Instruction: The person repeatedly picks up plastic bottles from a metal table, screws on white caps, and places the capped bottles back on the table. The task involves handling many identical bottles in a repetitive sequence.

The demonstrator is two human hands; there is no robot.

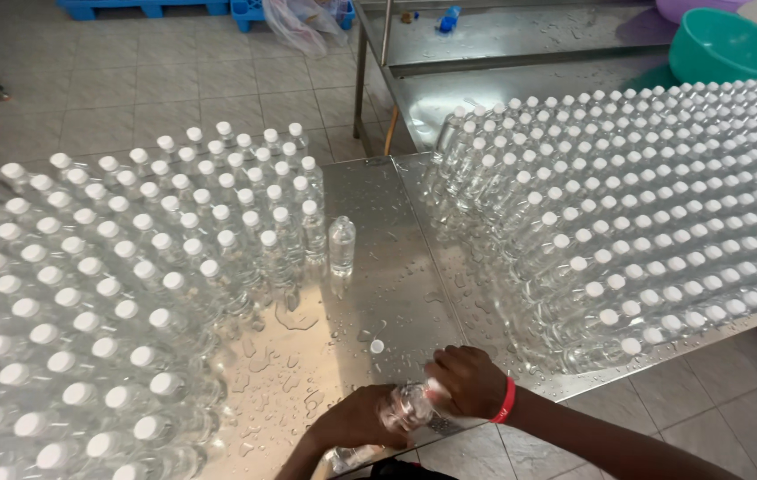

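Head view, looking down on a wet steel table (pixel 370 302). Left hand (pixel 356 418) closed around the body of a clear bottle (pixel 396 411), which lies tilted near the table's front edge, its lower end toward the person. Right hand (pixel 466 380) closed over the bottle's neck end; fingers wrapped tight, so the cap there cannot be seen. Red band (pixel 505 402) on the right wrist. A loose white cap (pixel 377 347) lies on the table just beyond the hands, apart from them. One uncapped bottle (pixel 341 245) stands upright alone in the bare strip at centre, just beside the left block. Left block of capped bottles (pixel 85 311) fills the table's left side, upright, packed in rows, touching one another. Right block of capped bottles (pixel 654 204) covers the right side likewise. Water drops and small puddles across the bare steel. Behind, a second steel bench (pixel 503 40) carries a teal basin (pixel 727 44). Floor is pale tile (pixel 130 80); blue pallets (pixel 156 7) at the far edge.
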